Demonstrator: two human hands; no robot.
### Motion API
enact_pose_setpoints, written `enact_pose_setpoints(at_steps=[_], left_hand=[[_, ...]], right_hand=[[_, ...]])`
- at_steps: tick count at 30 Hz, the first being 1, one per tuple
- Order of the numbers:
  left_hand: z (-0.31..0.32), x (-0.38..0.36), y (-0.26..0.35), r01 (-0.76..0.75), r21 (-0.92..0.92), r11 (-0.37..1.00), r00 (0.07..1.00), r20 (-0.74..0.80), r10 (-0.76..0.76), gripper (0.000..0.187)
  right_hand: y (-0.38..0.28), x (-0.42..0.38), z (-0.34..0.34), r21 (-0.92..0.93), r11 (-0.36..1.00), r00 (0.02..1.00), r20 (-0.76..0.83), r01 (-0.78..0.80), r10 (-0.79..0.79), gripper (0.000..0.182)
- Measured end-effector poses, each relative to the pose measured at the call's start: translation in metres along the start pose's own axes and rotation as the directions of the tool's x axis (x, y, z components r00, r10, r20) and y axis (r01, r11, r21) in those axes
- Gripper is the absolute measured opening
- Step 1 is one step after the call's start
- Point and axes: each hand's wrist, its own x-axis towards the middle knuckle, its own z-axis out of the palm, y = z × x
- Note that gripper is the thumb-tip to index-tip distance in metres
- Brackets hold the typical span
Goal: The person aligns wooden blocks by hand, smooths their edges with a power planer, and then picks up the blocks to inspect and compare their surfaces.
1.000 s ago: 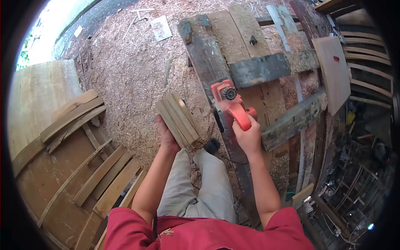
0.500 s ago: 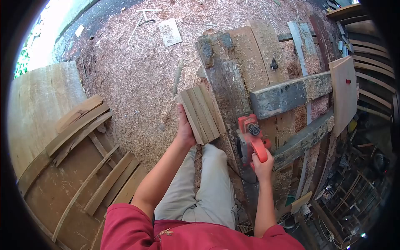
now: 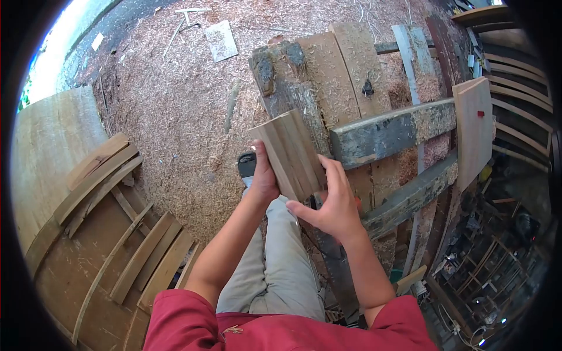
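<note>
My left hand is closed on the left side of a bundle of wooden boards, its thumb pointing up along the edge. The boards stand side by side, tilted over my lap and the bench edge. My right hand is spread, fingertips right at the boards' right edge and thumb near their lower end. Beneath that hand lies a red electric planer, mostly hidden, with only bits of red showing around the wrist and fingers.
A worn plank bench covered in shavings carries two thick grey beams. A pale board leans at their right end. Curved slats and cut pieces lie on the left. Shavings cover the ground. A plug rests on the bench.
My right hand has let go of the red planer and moved up and left to the boards. The boards have tilted and shifted slightly, still in my left hand. The view has shifted.
</note>
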Motion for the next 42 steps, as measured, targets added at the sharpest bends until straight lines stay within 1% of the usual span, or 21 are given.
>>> enact_pose_setpoints(at_steps=[1,4,7,10,11,14,15,16,17,18,19,22,23,26,29,32,35,38,41,42], left_hand=[[0.001,0.002,-0.001,0.027,-0.038,0.999,1.000,-0.008,-0.028,0.119],[0.008,0.010,0.001,-0.045,0.028,0.999,0.999,0.001,0.045,0.119],[0.004,0.022,0.003,-0.068,0.054,0.996,0.997,0.052,0.065,0.116],[0.007,0.027,0.014,-0.047,0.145,0.988,0.997,0.062,0.038,0.112],[0.005,0.029,0.018,-0.028,0.169,0.985,0.997,0.077,0.015,0.107],[0.025,0.032,0.037,-0.011,0.208,0.978,1.000,0.030,0.004,0.104],[0.030,0.033,0.043,0.021,0.238,0.971,0.998,-0.063,-0.006,0.092],[0.024,0.042,0.046,-0.010,0.355,0.935,0.997,-0.073,0.039,0.086],[0.014,0.053,0.048,-0.034,0.469,0.882,0.993,-0.081,0.082,0.081],[0.013,0.056,0.054,-0.053,0.577,0.815,0.989,-0.082,0.123,0.076],[0.019,0.056,0.051,-0.240,0.604,0.760,0.917,-0.115,0.381,0.058],[0.021,0.048,0.067,-0.049,0.853,0.520,0.819,-0.264,0.510,0.045],[0.023,0.043,0.071,-0.051,0.839,0.541,0.816,-0.277,0.507,0.036],[0.004,0.046,0.060,-0.265,0.699,0.664,0.861,-0.138,0.489,0.036],[0.001,0.041,0.052,-0.371,0.644,0.669,0.823,-0.107,0.559,0.039],[0.000,0.036,0.054,-0.376,0.667,0.643,0.837,-0.054,0.545,0.046],[-0.001,0.034,0.053,-0.385,0.677,0.627,0.837,-0.029,0.546,0.050],[0.002,0.032,0.050,-0.395,0.687,0.610,0.832,-0.015,0.555,0.054],[0.007,0.029,0.048,-0.383,0.716,0.584,0.823,-0.023,0.568,0.057],[0.005,0.032,0.046,-0.404,0.722,0.561,0.805,-0.010,0.593,0.057]], right_hand=[[0.000,0.008,0.002,-0.072,0.997,0.999,0.011,0.030,-0.030,0.089],[0.011,0.029,0.003,-0.064,0.998,1.000,0.007,-0.003,0.003,0.088],[0.013,0.042,0.002,-0.053,0.999,1.000,-0.005,0.002,-0.002,0.080],[0.012,0.046,0.005,-0.071,0.997,0.998,-0.058,-0.020,0.016,0.075],[0.012,0.046,0.008,-0.074,0.997,0.996,-0.081,-0.026,0.020,0.074],[0.016,0.051,0.013,-0.075,0.997,0.989,-0.148,-0.035,0.023,0.071],[0.022,0.053,0.015,-0.073,0.997,0.985,-0.169,-0.039,0.026,0.071],[0.026,0.056,0.017,-0.067,0.997,0.981,-0.191,-0.045,0.031,0.071],[0.025,0.059,0.016,-0.066,0.994,0.978,-0.195,-0.085,0.070,0.070],[0.027,0.063,0.017,-0.109,0.990,0.977,-0.205,-0.086,0.062,0.071],[0.032,0.068,0.019,-0.153,0.984,0.975,-0.217,-0.088,0.054,0.072],[0.041,0.074,0.029,-0.238,0.969,0.972,-0.235,-0.066,0.008,0.073],[0.042,0.076,0.034,-0.258,0.965,0.971,-0.237,-0.053,-0.010,0.074],[0.041,0.079,0.049,-0.287,0.958,0.967,-0.241,0.006,-0.079,0.076],[0.042,0.081,0.062,-0.303,0.952,0.951,-0.277,0.051,-0.139,0.075],[0.044,0.080,0.067,-0.306,0.949,0.947,-0.278,0.068,-0.158,0.079],[0.045,0.080,0.067,-0.288,0.955,0.947,-0.281,0.075,-0.159,0.079],[0.051,0.080,0.065,-0.282,0.955,0.950,-0.260,0.094,-0.171,0.081],[0.055,0.080,0.059,-0.228,0.967,0.961,-0.220,0.119,-0.170,0.083],[0.056,0.080,0.056,-0.217,0.968,0.968,-0.190,0.124,-0.167,0.083]])
